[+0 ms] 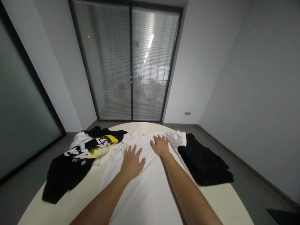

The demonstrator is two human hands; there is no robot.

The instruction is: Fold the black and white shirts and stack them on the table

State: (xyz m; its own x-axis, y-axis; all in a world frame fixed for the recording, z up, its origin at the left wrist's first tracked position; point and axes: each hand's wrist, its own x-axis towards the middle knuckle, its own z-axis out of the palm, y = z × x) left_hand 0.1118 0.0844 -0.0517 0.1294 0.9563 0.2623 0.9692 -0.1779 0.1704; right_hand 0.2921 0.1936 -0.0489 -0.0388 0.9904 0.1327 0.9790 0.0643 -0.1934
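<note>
A white T-shirt (150, 190) lies spread over the middle of the table, its collar end away from me and its near end running out of the picture. My left hand (132, 162) rests flat on its left upper part, fingers spread. Farther up, near the collar and right shoulder, my right hand (160, 145) lies palm down with its fingers apart. Neither hand grips anything. The shirt's right sleeve (178, 138) is bunched and touches the black pile beside it.
Folded black garments (203, 162) are stacked on the right of the round cream table (225, 200). To the left lies a crumpled black garment (67, 175) with white and yellow print, white cloth (79, 139) partly under it. Glass doors with blinds (114, 68) stand beyond.
</note>
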